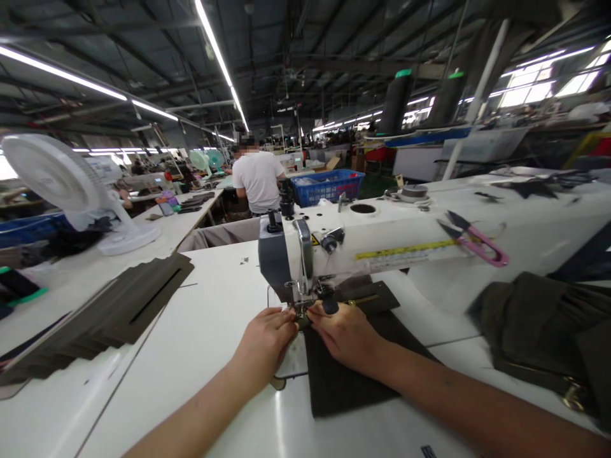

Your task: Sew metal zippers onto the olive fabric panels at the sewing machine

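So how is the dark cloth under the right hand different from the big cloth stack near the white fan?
The dark cloth lies flat, while the cloth stack has many layers with wavy edges. The right hand rests on the dark cloth; no hand touches the cloth stack. Both look dark brownish.

White worktable [229, 280], thin seams across its top. From where I stand: white sewing machine [391, 232] on it; flat dark fabric panel [337, 385] lying beneath the machine's arm; row of overlapping dark pieces [109, 321] to the left; heaped dark bundle [548, 324], gold-toned hardware showing, to the right. Farther left, pale second table [81, 280] bears a white fan [71, 181].
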